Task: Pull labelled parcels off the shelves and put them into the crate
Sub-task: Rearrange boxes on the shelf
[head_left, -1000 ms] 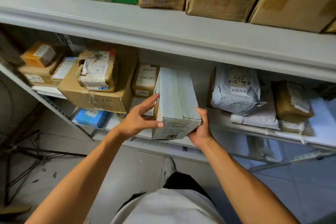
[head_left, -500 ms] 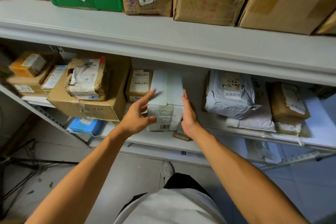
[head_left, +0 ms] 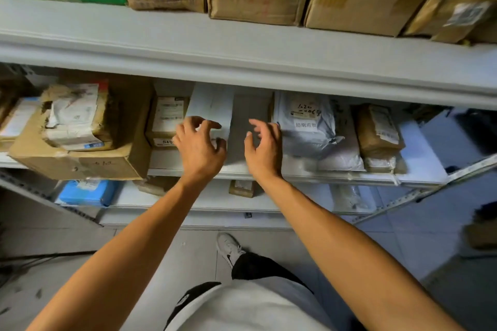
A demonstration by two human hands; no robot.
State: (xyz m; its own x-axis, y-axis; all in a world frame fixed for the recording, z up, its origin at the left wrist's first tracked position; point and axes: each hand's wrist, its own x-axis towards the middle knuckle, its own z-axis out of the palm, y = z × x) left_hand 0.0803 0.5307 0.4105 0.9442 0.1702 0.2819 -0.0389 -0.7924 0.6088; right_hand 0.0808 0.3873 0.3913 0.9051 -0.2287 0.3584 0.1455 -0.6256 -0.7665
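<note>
Both hands hover released at the middle shelf [head_left: 269,169]: left hand [head_left: 200,146] in front of the white box [head_left: 211,106], touching or not I cannot tell; right hand [head_left: 262,146] empty near the grey mailer [head_left: 304,126]. No parcel is picked; next comes choosing one and gripping it. The crate is out of view.

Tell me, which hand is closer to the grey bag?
Right. The right hand is just left of the grey bag, its fingers almost at the bag's edge. The left hand is farther left, by the white box.
</note>
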